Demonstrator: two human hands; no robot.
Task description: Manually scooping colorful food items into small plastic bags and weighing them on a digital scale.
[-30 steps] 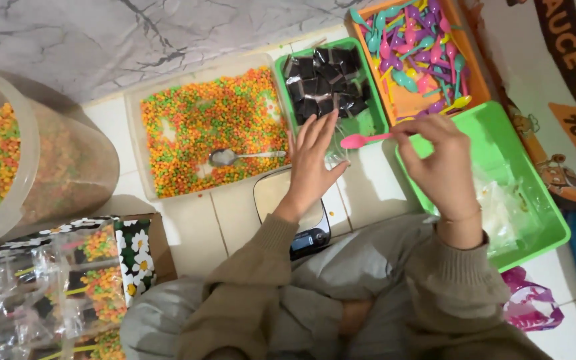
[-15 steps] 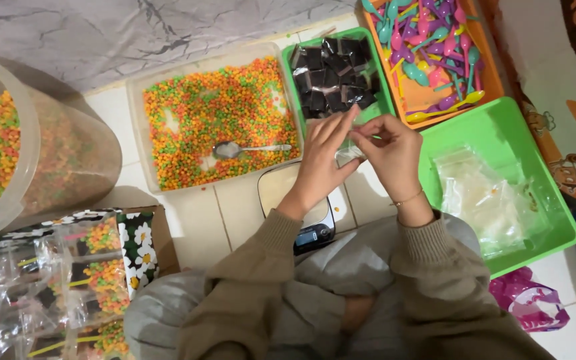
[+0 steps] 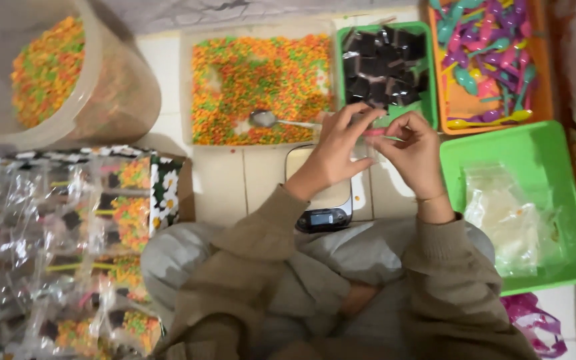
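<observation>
Clear plastic, a small bag [image 3: 367,141], is pinched between both hands above the scale [image 3: 321,200]: left hand [image 3: 331,153] and right hand [image 3: 416,155] seem to be spreading its mouth. Filling likely follows, calling for the spoon [image 3: 268,120] in the cereal tray [image 3: 261,83].

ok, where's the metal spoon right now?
In the head view the metal spoon lies in the clear tray of orange and green cereal bits, near its front edge, just left of the left hand and above the kitchen scale.
</observation>
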